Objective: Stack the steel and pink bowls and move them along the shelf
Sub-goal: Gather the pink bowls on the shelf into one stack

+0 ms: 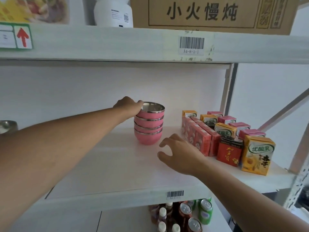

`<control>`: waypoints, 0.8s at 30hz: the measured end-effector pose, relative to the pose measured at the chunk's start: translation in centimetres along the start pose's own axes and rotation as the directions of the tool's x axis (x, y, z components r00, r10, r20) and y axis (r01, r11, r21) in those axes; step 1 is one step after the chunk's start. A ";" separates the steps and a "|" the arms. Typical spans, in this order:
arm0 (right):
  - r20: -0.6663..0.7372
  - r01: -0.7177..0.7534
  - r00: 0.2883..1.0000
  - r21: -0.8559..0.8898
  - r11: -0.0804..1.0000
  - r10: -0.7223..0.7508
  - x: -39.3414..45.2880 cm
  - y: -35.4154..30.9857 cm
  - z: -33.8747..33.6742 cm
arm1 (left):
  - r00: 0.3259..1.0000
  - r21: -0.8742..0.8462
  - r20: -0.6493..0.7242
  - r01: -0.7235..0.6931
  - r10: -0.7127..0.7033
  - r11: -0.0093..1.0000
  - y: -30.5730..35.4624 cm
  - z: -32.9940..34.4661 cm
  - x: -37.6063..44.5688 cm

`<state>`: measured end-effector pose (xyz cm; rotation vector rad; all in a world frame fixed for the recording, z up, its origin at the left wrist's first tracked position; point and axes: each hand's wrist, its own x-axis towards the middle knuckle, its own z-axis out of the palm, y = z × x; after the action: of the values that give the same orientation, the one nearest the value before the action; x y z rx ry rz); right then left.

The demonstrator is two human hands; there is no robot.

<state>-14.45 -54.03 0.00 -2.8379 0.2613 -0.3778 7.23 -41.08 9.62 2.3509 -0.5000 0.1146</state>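
Note:
A stack of several pink bowls (148,125) with steel rims and steel insides stands upright on the white middle shelf (117,164). My left hand (127,105) reaches in from the left and grips the top bowl's left rim. My right hand (179,152) hovers just right of and in front of the stack, fingers curled apart, holding nothing and a little away from the bottom bowl. A steel bowl (7,127) shows partly at the far left edge, mostly hidden behind my left forearm.
Red and orange drink cartons (225,136) crowd the shelf's right side. An upper shelf beam (117,44) hangs close overhead with a cardboard box (209,14) and a white jar (113,12) on it. Bottles and cans (184,215) stand on the shelf below.

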 end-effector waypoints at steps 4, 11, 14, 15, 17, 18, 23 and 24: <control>0.025 0.028 0.999 -0.032 0.999 -0.027 0.7 0.2 -0.1 | 0.998 0.030 -0.032 -0.050 0.051 0.998 -1.8 -0.7 -0.7; 0.093 0.204 0.974 0.018 0.979 -0.205 2.1 -1.9 1.0 | 0.998 0.302 0.003 -0.056 0.058 0.952 -9.1 -3.4 -7.1; 0.068 0.304 0.948 0.083 0.949 -0.309 2.0 -3.0 1.6 | 0.998 0.418 0.038 -0.053 0.041 0.907 -10.9 -4.7 -11.2; 0.073 0.328 0.939 0.102 0.939 -0.335 1.8 -3.3 1.8 | 0.998 0.449 0.051 -0.054 0.035 0.892 -11.0 -5.0 -12.8; 0.088 0.372 0.919 0.142 0.918 -0.386 1.2 -3.6 2.1 | 0.998 0.483 0.057 -0.029 0.002 0.875 -11.0 -5.0 -16.1; 0.093 0.396 0.905 0.164 0.903 -0.414 0.8 -3.7 2.3 | 0.999 0.475 0.042 0.007 -0.031 0.880 -10.9 -4.7 -17.8; 0.113 0.483 0.852 0.213 0.850 -0.512 -1.5 -3.2 3.3 | 0.979 0.424 -0.017 0.190 -0.202 0.885 -10.8 -2.7 -26.1; 0.114 0.488 0.847 0.219 0.845 -0.519 -1.9 -3.2 3.3 | 0.976 0.445 -0.018 0.200 -0.215 0.873 -11.0 -2.7 -27.5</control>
<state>-14.85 -49.83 -2.55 -2.6942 -0.5461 -0.2392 -13.70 -23.10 -1.48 2.8450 -0.2463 0.0988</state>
